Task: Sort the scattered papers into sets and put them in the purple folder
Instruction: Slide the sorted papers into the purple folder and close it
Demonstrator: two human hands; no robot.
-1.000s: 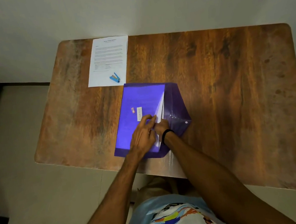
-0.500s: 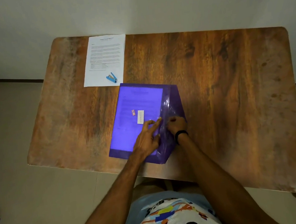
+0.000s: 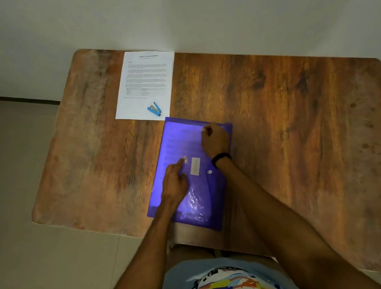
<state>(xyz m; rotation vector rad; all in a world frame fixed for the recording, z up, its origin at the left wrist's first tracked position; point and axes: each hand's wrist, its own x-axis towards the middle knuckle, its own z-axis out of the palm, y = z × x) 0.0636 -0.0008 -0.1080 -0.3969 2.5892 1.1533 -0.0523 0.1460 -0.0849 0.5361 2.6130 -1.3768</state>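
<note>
The purple folder [image 3: 192, 200] lies flat on the wooden table [image 3: 290, 119] in front of me, its flap folded over the front and a white snap button [image 3: 209, 172] showing. Printed paper shows faintly through its translucent cover. My left hand [image 3: 174, 183] rests on the folder's middle, its index finger stretched out and pressing beside a small sticker [image 3: 185, 159]. My right hand [image 3: 214, 140] sits on the folder's far right corner with its fingers curled under, knuckles up, holding nothing that I can see. A black band circles that wrist.
A set of white printed sheets [image 3: 147, 82] lies at the table's far edge, just beyond the folder, with a small blue stapler [image 3: 155, 109] on its near corner. A pale wall runs behind the table; floor shows to the left.
The flap, open to the right a second ago, is now folded flat over the folder. My right hand slid from the flap's near end up to the far corner; my left hand stayed.
</note>
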